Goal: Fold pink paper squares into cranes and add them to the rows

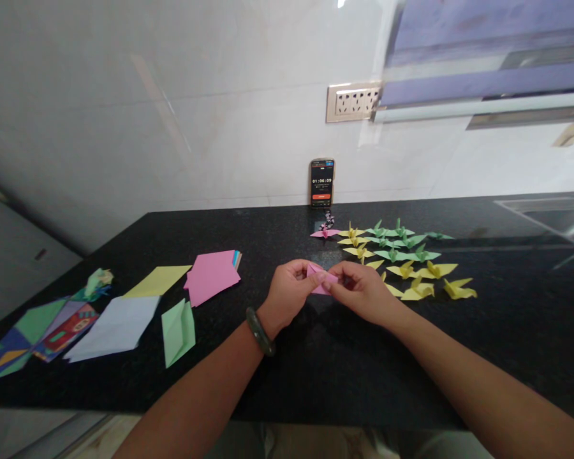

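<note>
Pink folded paper (320,281) is at the centre of the frame, over the table (344,382), pinched between the thumbs and fingers of both hands, the left hand (291,290) and the right hand (363,290), which stand close together and cover much of it. Along the bottom edge, below the table's front, pale and dark patches are too blurred to make out. The table is black, speckled and glossy, spanning most of the frame's width. Behind it rises a shiny pale wall (220,127), with a socket panel (354,102) at upper centre-right and a blurred purple panel (483,64) at upper right.

Around the work, nearest first, a green folded paper (178,335) lies left of the left wrist, which wears a dark bangle (260,331). Further left are a white sheet (115,328) and colourful printed pieces (23,338); beyond lie a yellow sheet (157,281) and a pink paper stack (213,277). Right of centre, yellow cranes (418,290) lie nearer, partly hidden by the right hand, with green cranes (392,255) mostly behind. One pink crane (325,234) rests beyond the hands, before an upright phone (322,182).
</note>
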### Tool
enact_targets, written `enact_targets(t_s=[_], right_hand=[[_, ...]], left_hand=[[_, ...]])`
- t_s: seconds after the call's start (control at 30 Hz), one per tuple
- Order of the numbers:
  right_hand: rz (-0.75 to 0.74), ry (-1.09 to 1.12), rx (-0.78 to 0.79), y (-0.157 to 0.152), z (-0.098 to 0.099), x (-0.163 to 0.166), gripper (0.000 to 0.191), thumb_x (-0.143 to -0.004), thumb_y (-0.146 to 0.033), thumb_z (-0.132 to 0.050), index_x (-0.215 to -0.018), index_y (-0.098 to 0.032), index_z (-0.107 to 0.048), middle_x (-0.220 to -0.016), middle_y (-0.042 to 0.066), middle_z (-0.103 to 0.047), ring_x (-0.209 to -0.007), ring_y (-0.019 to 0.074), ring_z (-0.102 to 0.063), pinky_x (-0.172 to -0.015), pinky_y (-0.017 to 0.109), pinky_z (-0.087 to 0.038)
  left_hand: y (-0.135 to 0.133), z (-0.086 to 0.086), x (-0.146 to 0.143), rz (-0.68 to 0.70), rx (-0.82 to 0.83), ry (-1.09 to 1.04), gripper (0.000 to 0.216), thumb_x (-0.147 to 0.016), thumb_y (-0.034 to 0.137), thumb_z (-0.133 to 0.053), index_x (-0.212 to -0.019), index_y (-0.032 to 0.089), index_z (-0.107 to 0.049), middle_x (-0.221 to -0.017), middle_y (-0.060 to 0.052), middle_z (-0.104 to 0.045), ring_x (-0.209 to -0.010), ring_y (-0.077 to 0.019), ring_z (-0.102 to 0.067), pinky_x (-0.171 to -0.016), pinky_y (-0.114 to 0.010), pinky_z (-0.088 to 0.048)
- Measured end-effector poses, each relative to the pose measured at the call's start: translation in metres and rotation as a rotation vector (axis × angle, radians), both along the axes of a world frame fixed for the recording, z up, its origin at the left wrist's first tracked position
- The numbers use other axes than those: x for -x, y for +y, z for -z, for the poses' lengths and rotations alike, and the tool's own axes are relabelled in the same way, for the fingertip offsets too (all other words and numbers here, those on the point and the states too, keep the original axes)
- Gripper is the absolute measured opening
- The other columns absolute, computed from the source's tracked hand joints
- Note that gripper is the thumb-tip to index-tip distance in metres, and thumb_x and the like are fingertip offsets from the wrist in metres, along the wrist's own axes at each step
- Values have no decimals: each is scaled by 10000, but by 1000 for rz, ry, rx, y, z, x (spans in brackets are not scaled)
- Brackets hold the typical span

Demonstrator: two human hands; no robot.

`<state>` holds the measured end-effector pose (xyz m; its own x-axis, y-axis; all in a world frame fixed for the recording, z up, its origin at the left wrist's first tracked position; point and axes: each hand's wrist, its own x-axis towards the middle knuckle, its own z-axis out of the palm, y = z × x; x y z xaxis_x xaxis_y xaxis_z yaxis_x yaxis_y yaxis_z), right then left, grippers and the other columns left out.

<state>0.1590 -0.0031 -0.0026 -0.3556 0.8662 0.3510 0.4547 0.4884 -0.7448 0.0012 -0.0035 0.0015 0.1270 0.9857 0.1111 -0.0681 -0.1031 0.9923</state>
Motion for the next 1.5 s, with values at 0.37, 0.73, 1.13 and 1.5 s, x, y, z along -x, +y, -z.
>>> enact_targets(t_s=[0.37, 0.73, 1.13, 1.5], right_hand=[[-25, 28, 66, 1, 0, 0, 215, -819, -321, -496, -712, -153, -578, -611, -6, -525, -573, 102, -458, -519, 213, -349], [-96, 163, 167, 0, 1, 0, 249, -810, -354, -518, -681, -146, -564, -574, -17, -501, -528, 86, -427, -489, 205, -344], [-97, 153, 187, 0, -1, 0, 243, -798, -350, -524, -680, -144, -580, -560, -16, -508, -517, 91, -446, -486, 210, -354], [-126, 166, 183, 0, 0, -1, 234, -783, -344, -548, -659, -147, -576, -561, -19, -503, -521, 86, -423, -481, 205, -337]], left_hand=[[0, -1, 0, -53, -39, 57, 240, -666, 358, -658, -608, 130, -614, -573, 13, -562, -552, -89, -472, -544, -220, -368], [-1, 0, 1, -90, -74, 70, 247, -666, 364, -661, -583, 136, -617, -539, 19, -543, -522, -83, -449, -510, -216, -353], [0, -2, 1, -102, -29, -15, 159, -609, 292, -707, -622, 142, -656, -613, -11, -629, -584, -109, -533, -578, -236, -418], [3, 4, 2, -36, 79, -88, 319, -667, 442, -640, -645, 124, -648, -549, -5, -555, -513, -93, -472, -511, -229, -374]])
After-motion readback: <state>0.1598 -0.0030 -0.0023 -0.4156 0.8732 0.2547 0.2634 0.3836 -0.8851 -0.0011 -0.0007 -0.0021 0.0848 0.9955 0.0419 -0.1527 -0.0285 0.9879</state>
